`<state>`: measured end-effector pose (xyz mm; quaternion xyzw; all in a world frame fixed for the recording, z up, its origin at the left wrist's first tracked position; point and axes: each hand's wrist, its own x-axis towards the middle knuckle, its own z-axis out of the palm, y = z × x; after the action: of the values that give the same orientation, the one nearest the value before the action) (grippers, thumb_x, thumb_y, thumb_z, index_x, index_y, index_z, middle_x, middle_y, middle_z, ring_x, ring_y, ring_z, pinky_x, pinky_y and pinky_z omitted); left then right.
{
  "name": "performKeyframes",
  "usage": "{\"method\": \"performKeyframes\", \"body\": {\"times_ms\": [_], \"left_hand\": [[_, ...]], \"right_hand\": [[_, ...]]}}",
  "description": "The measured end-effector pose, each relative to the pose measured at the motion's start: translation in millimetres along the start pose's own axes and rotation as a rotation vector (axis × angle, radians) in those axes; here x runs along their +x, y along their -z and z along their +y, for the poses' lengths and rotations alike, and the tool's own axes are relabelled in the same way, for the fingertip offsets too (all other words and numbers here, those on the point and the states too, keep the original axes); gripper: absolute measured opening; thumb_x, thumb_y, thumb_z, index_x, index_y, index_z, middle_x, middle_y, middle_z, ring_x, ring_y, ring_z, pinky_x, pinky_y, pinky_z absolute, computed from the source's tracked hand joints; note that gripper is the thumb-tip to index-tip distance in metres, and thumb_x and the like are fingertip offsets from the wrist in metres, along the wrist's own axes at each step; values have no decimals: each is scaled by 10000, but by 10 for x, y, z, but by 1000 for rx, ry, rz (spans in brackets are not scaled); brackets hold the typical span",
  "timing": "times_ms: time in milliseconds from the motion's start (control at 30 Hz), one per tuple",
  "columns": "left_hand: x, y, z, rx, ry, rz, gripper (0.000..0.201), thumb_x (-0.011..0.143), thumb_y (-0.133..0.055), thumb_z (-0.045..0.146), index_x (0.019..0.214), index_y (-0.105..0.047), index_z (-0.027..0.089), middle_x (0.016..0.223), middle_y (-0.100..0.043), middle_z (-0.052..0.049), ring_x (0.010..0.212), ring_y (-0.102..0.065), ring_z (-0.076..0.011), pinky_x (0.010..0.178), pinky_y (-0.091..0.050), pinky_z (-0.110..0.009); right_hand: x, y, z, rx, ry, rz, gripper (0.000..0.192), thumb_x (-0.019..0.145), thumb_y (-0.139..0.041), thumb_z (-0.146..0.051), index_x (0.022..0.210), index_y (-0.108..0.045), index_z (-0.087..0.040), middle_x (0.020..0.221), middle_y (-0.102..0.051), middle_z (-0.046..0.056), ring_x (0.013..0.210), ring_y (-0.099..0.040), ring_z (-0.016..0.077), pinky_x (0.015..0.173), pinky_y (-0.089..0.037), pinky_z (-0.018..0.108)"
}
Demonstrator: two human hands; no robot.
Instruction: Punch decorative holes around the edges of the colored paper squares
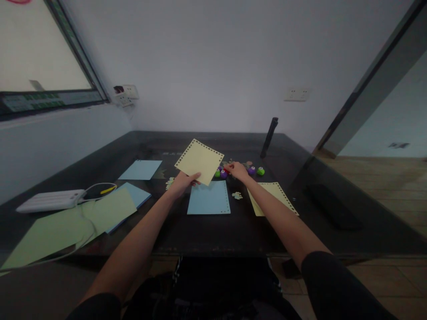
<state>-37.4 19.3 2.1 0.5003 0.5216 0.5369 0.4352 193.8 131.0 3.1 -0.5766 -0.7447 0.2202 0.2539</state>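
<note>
My left hand point(184, 182) pinches a pale yellow paper sheet point(202, 162) by its lower edge. The sheet is tilted above the table and has rows of punched holes along two edges. Below it lies a light blue sheet point(209, 200) with holes down its right side. My right hand point(236, 170) is closed at a small red piece point(226, 170), in a cluster of small round coloured pieces behind the blue sheet. A purple piece point(251, 170) and a green piece point(260, 171) sit to the right of that hand. Under my right forearm rests another yellow sheet point(278, 195), with holes along its right edge.
Paper scraps point(237, 195) lie on the dark table point(213, 235). At left are a blue sheet point(142, 170), green sheets point(66, 226), a white power strip point(50, 200) and a cable. A black upright object point(268, 138) stands at the back; a dark flat object point(332, 206) lies right.
</note>
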Motion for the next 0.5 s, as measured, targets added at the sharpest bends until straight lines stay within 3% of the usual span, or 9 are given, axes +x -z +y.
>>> {"method": "performKeyframes", "body": {"times_ms": [200,500], "left_hand": [[-32,-35,25,38,13,-13,292,715,-685,250,956,-607,104,846,-697,-101,523,-612,-118,452,-426,-213],[-93,-105,52,41,33,-75,319,728,-678,246,994,-591,94,822,-697,-105,522,-614,-120,462,-436,-214]], "right_hand": [[41,-38,-119,-247,-81,-12,332,770,-626,-480,894,-708,-183,923,-706,121,935,-649,235,764,-456,282],[66,-43,-129,-206,-91,-14,287,741,-670,-410,894,-683,-168,927,-700,122,942,-648,227,783,-461,284]]}}
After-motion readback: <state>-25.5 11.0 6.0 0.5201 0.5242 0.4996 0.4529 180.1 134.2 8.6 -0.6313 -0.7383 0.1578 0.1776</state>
